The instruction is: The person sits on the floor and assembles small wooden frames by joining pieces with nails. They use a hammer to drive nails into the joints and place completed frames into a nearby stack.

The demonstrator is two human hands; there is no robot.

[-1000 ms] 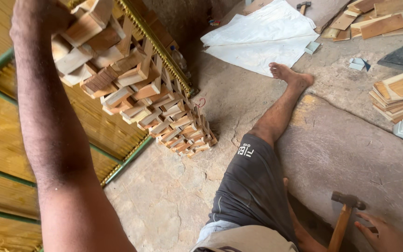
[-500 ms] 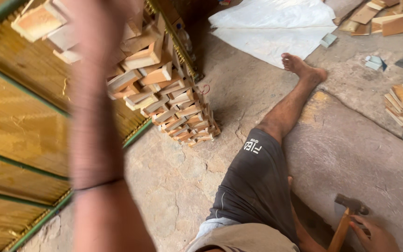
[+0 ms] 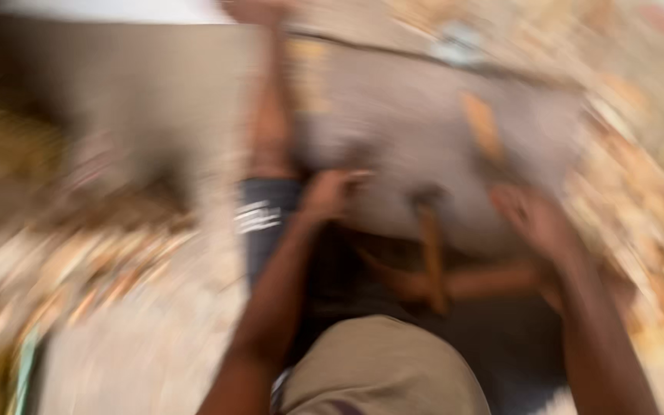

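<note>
Nearest the camera, the person's khaki shirt front (image 3: 382, 369) fills the bottom middle, with both forearms rising from it. Heavy motion blur smears every edge.

The left hand (image 3: 328, 194) sits just above the dark shorts (image 3: 267, 223), its fingers loosely curled and pointing right; whether they pinch anything cannot be told. The right hand (image 3: 536, 219) hovers to the right, fingers loosely spread and seemingly empty, though the blur leaves this unsure.

Between the two hands lies the hammer (image 3: 429, 246). Its long axis runs near to far: the orange-brown wooden handle is toward the body, the dark head is at the far end, over the near edge of the grey stone slab (image 3: 424, 131). Neither hand touches it.

Beyond the hands the slab offers a broad bare surface, open in the middle. An outstretched leg (image 3: 270, 115) borders its left edge, running far. Blurred wooden pieces (image 3: 624, 192) crowd the right edge, and more scraps (image 3: 78, 261) lie on the left floor.
</note>
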